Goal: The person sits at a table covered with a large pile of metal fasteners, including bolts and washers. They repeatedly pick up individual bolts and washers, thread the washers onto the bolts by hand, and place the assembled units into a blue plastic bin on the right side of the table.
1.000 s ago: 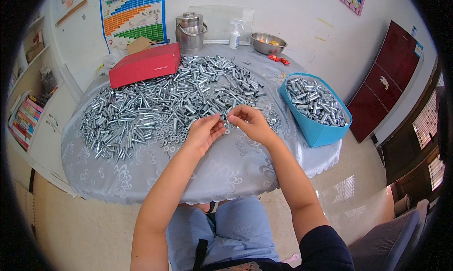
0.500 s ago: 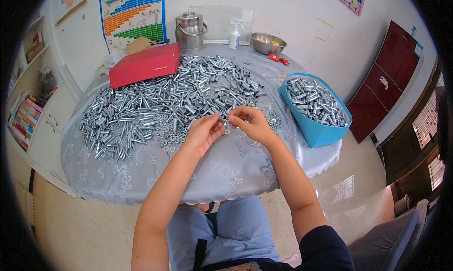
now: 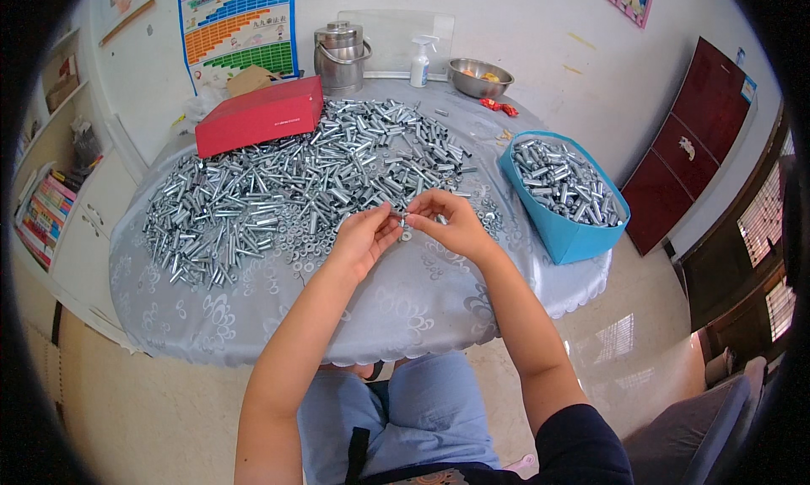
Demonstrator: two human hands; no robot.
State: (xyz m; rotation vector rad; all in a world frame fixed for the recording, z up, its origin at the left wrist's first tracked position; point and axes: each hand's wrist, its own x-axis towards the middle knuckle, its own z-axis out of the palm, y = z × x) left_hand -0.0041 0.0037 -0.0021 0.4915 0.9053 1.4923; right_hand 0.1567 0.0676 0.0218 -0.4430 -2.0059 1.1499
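Note:
My left hand [image 3: 363,240] and my right hand [image 3: 449,223] meet at the near edge of a large metal heap. Between their fingertips is a small silvery metal piece [image 3: 402,220], mostly covered by the fingers. The right thumb and forefinger pinch it, while the left fingers are curled close against its other side. Behind the hands spreads the heap of metal sleeves and bolts [image 3: 228,211]. Loose washers [image 3: 304,244] lie along the heap's near side, left of my hands, with some more by the right hand.
At the right stands a blue bin [image 3: 582,242] full of metal sleeve pieces. A red box [image 3: 261,118] rests on the heap's far left. Behind are a steel pot [image 3: 339,63], spray bottle [image 3: 419,65] and metal bowl [image 3: 481,78]. A patterned grey cloth [image 3: 396,316] covers the table.
My right fingers have shifted slightly around the small metal piece, and a bit more of it shows between the hands. Both arms stay nearly in place.

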